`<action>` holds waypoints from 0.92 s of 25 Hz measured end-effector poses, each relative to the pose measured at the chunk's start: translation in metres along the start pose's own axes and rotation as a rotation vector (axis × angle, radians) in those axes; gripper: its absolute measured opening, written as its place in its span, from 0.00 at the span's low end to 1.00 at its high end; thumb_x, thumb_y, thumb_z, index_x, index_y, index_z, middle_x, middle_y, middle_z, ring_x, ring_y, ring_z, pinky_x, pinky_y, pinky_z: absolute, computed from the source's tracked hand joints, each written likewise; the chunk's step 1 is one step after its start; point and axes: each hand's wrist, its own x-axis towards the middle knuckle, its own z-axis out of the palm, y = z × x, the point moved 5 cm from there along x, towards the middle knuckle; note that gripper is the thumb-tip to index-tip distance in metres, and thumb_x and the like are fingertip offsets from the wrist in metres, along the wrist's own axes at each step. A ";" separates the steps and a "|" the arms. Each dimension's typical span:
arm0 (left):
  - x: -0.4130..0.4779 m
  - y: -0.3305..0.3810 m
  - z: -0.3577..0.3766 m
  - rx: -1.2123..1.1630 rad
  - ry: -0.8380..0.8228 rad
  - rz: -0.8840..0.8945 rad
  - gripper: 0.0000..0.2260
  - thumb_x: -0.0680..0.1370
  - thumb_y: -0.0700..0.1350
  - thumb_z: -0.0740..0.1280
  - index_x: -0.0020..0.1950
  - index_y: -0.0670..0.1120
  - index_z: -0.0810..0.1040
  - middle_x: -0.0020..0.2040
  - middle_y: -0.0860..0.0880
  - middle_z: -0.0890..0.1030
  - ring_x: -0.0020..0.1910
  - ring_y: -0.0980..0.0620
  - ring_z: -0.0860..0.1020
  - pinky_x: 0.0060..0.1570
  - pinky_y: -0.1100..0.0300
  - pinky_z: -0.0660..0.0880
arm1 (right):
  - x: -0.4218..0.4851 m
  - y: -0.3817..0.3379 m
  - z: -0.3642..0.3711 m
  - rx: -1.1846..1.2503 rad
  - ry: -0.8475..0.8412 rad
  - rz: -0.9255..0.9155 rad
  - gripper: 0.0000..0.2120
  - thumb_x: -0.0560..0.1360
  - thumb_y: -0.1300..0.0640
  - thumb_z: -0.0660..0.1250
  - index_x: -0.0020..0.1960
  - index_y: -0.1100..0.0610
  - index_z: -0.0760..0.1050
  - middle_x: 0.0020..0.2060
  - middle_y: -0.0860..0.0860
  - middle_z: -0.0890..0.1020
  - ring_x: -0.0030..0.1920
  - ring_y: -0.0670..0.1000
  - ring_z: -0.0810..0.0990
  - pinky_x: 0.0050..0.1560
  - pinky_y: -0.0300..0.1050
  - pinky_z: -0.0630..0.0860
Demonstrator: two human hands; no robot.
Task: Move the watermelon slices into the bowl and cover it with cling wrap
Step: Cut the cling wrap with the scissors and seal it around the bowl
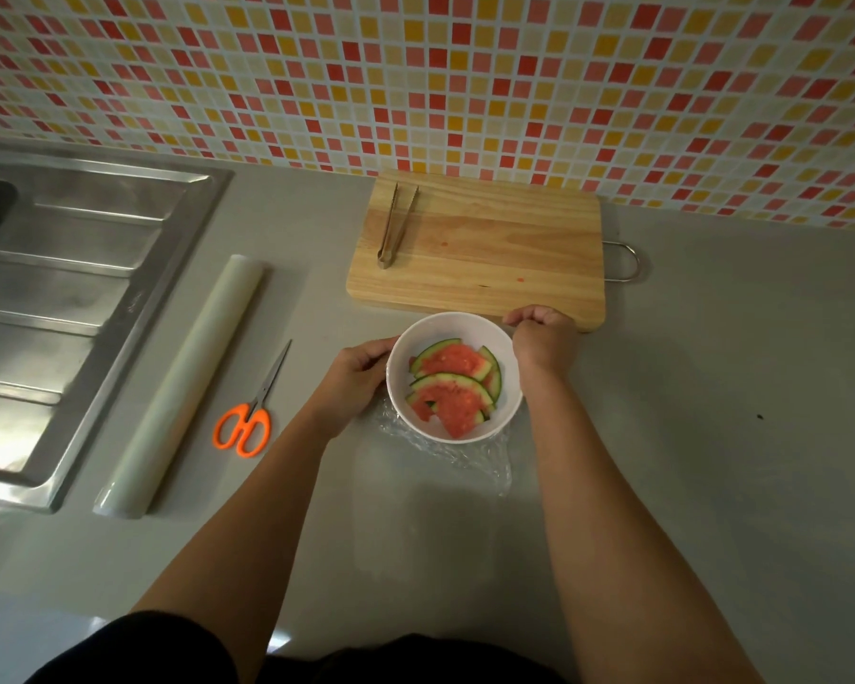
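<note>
A white bowl [418,338] stands on the grey counter with several watermelon slices [452,385] lying inside it. A sheet of clear cling wrap [470,454] covers the bowl and hangs crumpled over its near side onto the counter. My left hand [359,375] has its fingers curled around the bowl's left rim. My right hand [539,333] grips the wrap at the bowl's far right rim, fingers curled. The cling wrap roll [183,387] lies to the left.
Orange-handled scissors [250,412] lie between the roll and the bowl. A wooden cutting board [489,249] with metal tongs [393,224] on it sits just behind the bowl. A steel sink [70,298] fills the left side. The tiled wall runs behind.
</note>
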 end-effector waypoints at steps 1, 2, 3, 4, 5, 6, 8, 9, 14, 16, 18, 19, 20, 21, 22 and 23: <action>-0.003 0.000 -0.002 0.071 -0.011 0.018 0.14 0.80 0.35 0.59 0.60 0.47 0.79 0.53 0.48 0.83 0.52 0.51 0.81 0.54 0.57 0.77 | -0.001 0.000 0.000 -0.001 -0.001 -0.003 0.19 0.66 0.72 0.55 0.27 0.51 0.73 0.29 0.43 0.77 0.31 0.41 0.73 0.31 0.33 0.69; -0.006 0.002 -0.003 0.095 -0.027 0.015 0.17 0.80 0.33 0.57 0.60 0.48 0.79 0.54 0.49 0.83 0.53 0.52 0.80 0.56 0.58 0.77 | -0.002 0.000 0.000 -0.007 -0.003 -0.010 0.19 0.66 0.72 0.55 0.27 0.51 0.73 0.29 0.43 0.77 0.31 0.41 0.72 0.30 0.31 0.68; -0.009 0.004 -0.003 0.065 -0.044 -0.012 0.19 0.79 0.32 0.55 0.60 0.48 0.79 0.54 0.49 0.83 0.53 0.54 0.80 0.57 0.58 0.76 | -0.002 -0.001 0.000 -0.016 -0.008 -0.019 0.19 0.66 0.72 0.55 0.27 0.51 0.73 0.28 0.43 0.77 0.30 0.41 0.72 0.28 0.29 0.68; -0.012 0.006 -0.002 -0.005 -0.067 -0.050 0.20 0.77 0.33 0.54 0.59 0.47 0.80 0.53 0.50 0.83 0.53 0.55 0.80 0.55 0.60 0.77 | -0.002 -0.001 0.000 -0.026 -0.013 -0.028 0.20 0.66 0.72 0.55 0.27 0.51 0.73 0.28 0.43 0.77 0.29 0.42 0.72 0.27 0.30 0.68; -0.016 0.007 0.001 -0.060 -0.083 -0.081 0.19 0.76 0.37 0.53 0.58 0.46 0.80 0.53 0.50 0.83 0.53 0.55 0.81 0.52 0.62 0.76 | -0.003 -0.002 0.000 -0.035 -0.013 -0.031 0.20 0.66 0.72 0.55 0.27 0.50 0.73 0.28 0.43 0.77 0.29 0.42 0.71 0.28 0.33 0.68; -0.019 0.009 0.003 -0.054 -0.080 -0.104 0.18 0.78 0.43 0.52 0.56 0.46 0.81 0.52 0.49 0.83 0.52 0.54 0.81 0.51 0.63 0.75 | -0.003 -0.002 0.000 -0.043 -0.011 -0.030 0.20 0.66 0.72 0.55 0.27 0.50 0.73 0.28 0.43 0.77 0.29 0.43 0.71 0.28 0.34 0.68; -0.024 0.008 0.005 0.208 -0.035 -0.125 0.30 0.80 0.61 0.45 0.48 0.45 0.82 0.48 0.45 0.82 0.52 0.49 0.78 0.54 0.57 0.72 | -0.004 -0.002 0.001 -0.045 -0.013 -0.031 0.20 0.66 0.72 0.55 0.27 0.50 0.73 0.28 0.43 0.77 0.28 0.43 0.71 0.27 0.32 0.68; -0.027 0.007 0.007 0.399 0.009 -0.110 0.35 0.78 0.65 0.42 0.43 0.44 0.81 0.44 0.45 0.80 0.51 0.48 0.76 0.56 0.54 0.70 | -0.004 -0.002 0.001 -0.045 -0.017 -0.036 0.20 0.66 0.72 0.55 0.27 0.50 0.73 0.27 0.43 0.77 0.27 0.43 0.71 0.25 0.30 0.67; -0.025 0.040 0.001 0.401 0.455 0.089 0.25 0.83 0.54 0.45 0.63 0.42 0.75 0.63 0.43 0.76 0.62 0.52 0.70 0.62 0.63 0.61 | -0.003 -0.003 0.001 -0.068 -0.048 -0.058 0.20 0.66 0.72 0.55 0.28 0.50 0.74 0.28 0.43 0.77 0.29 0.43 0.72 0.26 0.30 0.67; -0.015 0.038 0.013 0.274 0.306 0.072 0.24 0.83 0.56 0.45 0.75 0.47 0.63 0.73 0.48 0.68 0.71 0.54 0.65 0.68 0.62 0.59 | -0.003 -0.002 0.003 -0.062 -0.050 -0.055 0.20 0.66 0.72 0.55 0.28 0.50 0.74 0.28 0.43 0.77 0.30 0.43 0.72 0.29 0.35 0.69; -0.014 0.031 0.029 0.259 0.212 0.075 0.25 0.82 0.58 0.45 0.76 0.49 0.60 0.73 0.48 0.68 0.71 0.51 0.66 0.71 0.53 0.63 | -0.002 -0.001 0.002 -0.056 -0.040 -0.048 0.19 0.66 0.72 0.55 0.28 0.51 0.74 0.29 0.43 0.77 0.30 0.43 0.72 0.30 0.36 0.69; -0.015 0.028 0.033 0.267 0.229 0.079 0.25 0.82 0.58 0.46 0.75 0.49 0.62 0.71 0.48 0.70 0.70 0.50 0.68 0.69 0.50 0.66 | -0.002 0.000 0.002 -0.049 -0.037 -0.036 0.19 0.66 0.72 0.55 0.28 0.51 0.74 0.29 0.43 0.77 0.30 0.43 0.72 0.30 0.36 0.68; -0.016 0.026 0.034 0.268 0.262 0.082 0.24 0.82 0.57 0.46 0.74 0.48 0.65 0.68 0.47 0.73 0.67 0.50 0.71 0.66 0.50 0.69 | -0.001 0.002 0.002 -0.036 -0.029 -0.014 0.19 0.67 0.71 0.55 0.29 0.51 0.74 0.30 0.43 0.77 0.31 0.42 0.73 0.31 0.36 0.69; -0.015 0.025 0.034 0.273 0.297 0.083 0.23 0.83 0.55 0.46 0.71 0.47 0.68 0.63 0.47 0.76 0.63 0.49 0.74 0.63 0.52 0.72 | 0.001 0.006 0.002 -0.017 -0.021 0.019 0.19 0.68 0.71 0.55 0.29 0.51 0.74 0.31 0.42 0.78 0.32 0.43 0.74 0.33 0.36 0.70; -0.015 0.026 0.033 0.284 0.319 0.082 0.21 0.83 0.53 0.47 0.68 0.47 0.71 0.57 0.48 0.78 0.58 0.49 0.76 0.58 0.53 0.74 | 0.003 0.011 0.004 0.010 -0.019 0.064 0.19 0.69 0.70 0.55 0.30 0.50 0.75 0.32 0.42 0.78 0.35 0.44 0.76 0.36 0.37 0.72; -0.014 0.027 0.032 0.304 0.338 0.074 0.20 0.83 0.52 0.47 0.65 0.46 0.73 0.53 0.48 0.79 0.54 0.49 0.77 0.53 0.55 0.75 | 0.005 0.016 0.006 0.042 -0.028 0.115 0.19 0.70 0.69 0.56 0.30 0.50 0.76 0.33 0.43 0.79 0.37 0.46 0.78 0.40 0.40 0.75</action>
